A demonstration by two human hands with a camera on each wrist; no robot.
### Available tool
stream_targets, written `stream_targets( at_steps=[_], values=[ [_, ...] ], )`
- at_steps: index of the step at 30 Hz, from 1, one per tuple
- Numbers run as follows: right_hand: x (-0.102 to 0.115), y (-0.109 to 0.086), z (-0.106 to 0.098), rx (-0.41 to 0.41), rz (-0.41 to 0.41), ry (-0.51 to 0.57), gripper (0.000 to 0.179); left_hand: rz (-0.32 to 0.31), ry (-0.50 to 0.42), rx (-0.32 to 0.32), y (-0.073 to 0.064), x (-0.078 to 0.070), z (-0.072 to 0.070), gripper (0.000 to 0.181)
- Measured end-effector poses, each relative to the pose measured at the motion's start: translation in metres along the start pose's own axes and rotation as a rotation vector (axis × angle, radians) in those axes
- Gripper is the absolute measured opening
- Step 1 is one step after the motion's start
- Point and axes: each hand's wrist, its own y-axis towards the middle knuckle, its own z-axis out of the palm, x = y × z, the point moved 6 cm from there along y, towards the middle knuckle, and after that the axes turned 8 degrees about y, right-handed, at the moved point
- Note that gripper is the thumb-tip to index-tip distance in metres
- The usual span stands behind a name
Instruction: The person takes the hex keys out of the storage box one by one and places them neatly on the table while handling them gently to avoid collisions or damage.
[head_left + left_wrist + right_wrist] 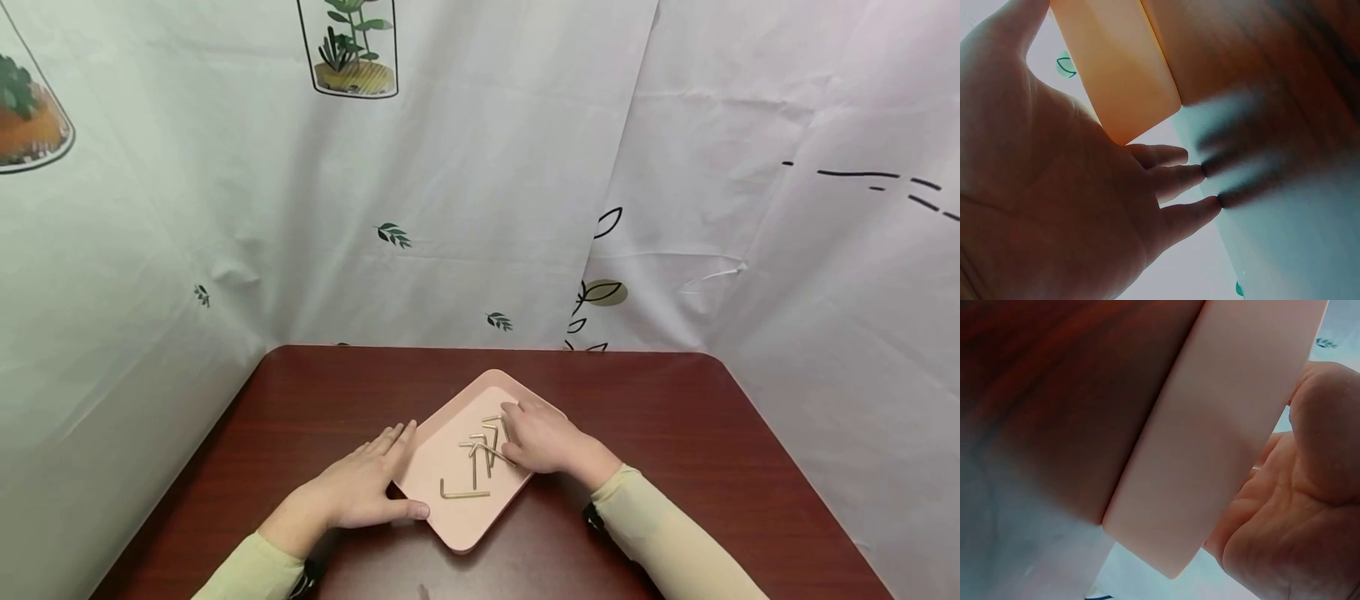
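A pink rectangular tray (457,525) lies turned cornerwise on the table, with several brass-coloured L-shaped hex keys (465,495) in it, most of them loosely overlapping near the middle. My left hand (360,483) rests around the tray's left corner, fingers extended along one side and thumb at the front side. In the left wrist view its fingers (1188,219) are straight and spread beside the tray wall (1122,69). Reaching over the right rim, my right hand (543,437) has bent fingers at the hex keys; I cannot tell whether it grips one. The tray wall (1210,437) hides its fingertips in the right wrist view.
The dark red-brown table (637,400) has rounded far corners and extends around the tray. White fabric (480,167) printed with leaves and plant jars hangs behind the table and along both sides.
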Motion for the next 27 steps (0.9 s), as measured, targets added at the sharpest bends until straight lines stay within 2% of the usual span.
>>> stream_targets(
  at_steps=[4,7,17,21,27],
  values=[
    [0.0,0.006,0.001,0.01,0.006,-0.018,0.026,0.001,-0.003,-0.003,0.0,0.0,0.0,0.132],
    [-0.002,0.01,0.003,0.039,0.029,-0.017,0.019,0.002,0.0,-0.005,0.0,0.001,0.001,0.132],
    [0.0,0.018,0.004,0.11,0.073,-0.03,0.015,-0.001,-0.007,-0.01,-0.001,0.0,-0.001,0.131],
    [0.002,0.019,0.004,0.14,0.118,-0.037,0.017,-0.004,-0.008,-0.007,-0.001,0.001,0.001,0.131],
    [0.001,0.019,0.008,0.137,0.174,-0.037,0.022,-0.001,-0.009,-0.008,0.0,0.001,0.001,0.132]
  ],
)
